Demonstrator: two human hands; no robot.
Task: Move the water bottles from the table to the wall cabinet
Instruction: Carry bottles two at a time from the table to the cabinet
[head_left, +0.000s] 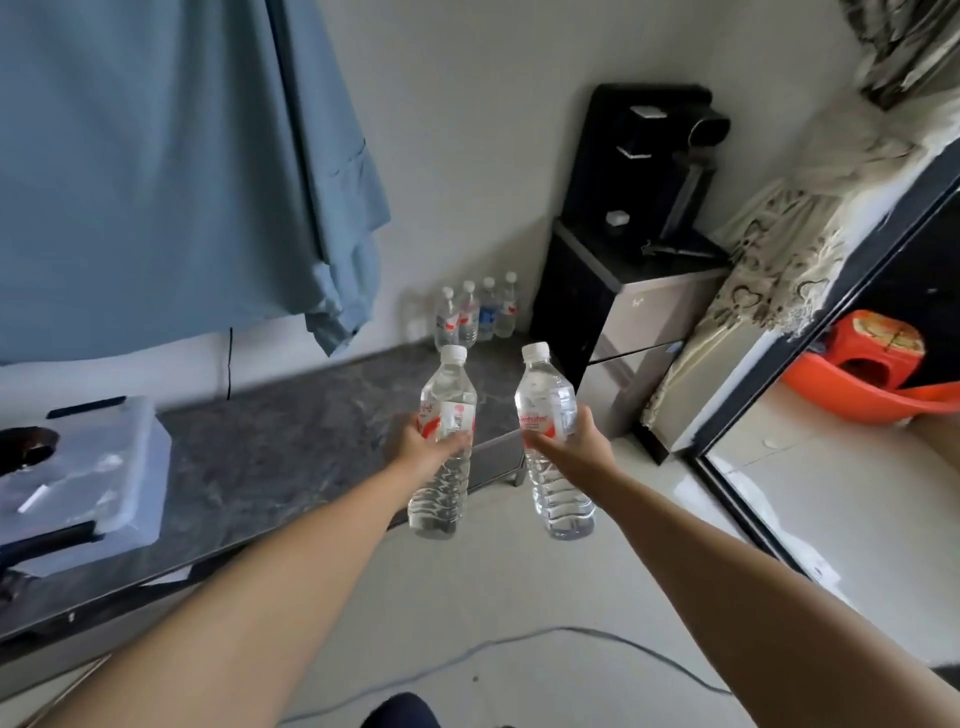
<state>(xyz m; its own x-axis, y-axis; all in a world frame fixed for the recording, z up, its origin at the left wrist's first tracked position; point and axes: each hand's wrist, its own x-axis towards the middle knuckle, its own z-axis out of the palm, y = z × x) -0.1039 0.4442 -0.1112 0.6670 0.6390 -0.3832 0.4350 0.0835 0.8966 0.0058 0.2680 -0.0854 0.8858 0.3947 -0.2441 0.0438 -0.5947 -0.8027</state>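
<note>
Two arms reach out ahead of me, each hand wrapped around a bottle at its label. My left hand (423, 441) grips the left bottle (441, 441) with fingers curled round the front and the thumb on the near side; the bottle stands nearly upright, white cap up, its base hanging over the floor just off the tabletop's (291, 457) right edge. My right hand (563, 441) holds the right bottle (553, 441) the same way, fingers closed round the middle, the bottle leaning slightly left at the top. Both bottles are clear, full, and carried in the air, close to each other but not touching.

Below them a grey cable (519, 642) runs across the pale floor. On the near left part of the tabletop lies a clear plastic box (98, 467) with a dark round thing beside it that I cannot make out.

Farther on, at the tabletop's far right corner against the wall, four more bottles (478, 312) stand in a row, touching or nearly so. A blue cloth (171, 171) hangs above the far edge. Right of the table stands a dark water dispenser (634, 249), and beyond it an orange tub (872, 374) sits on the floor.
</note>
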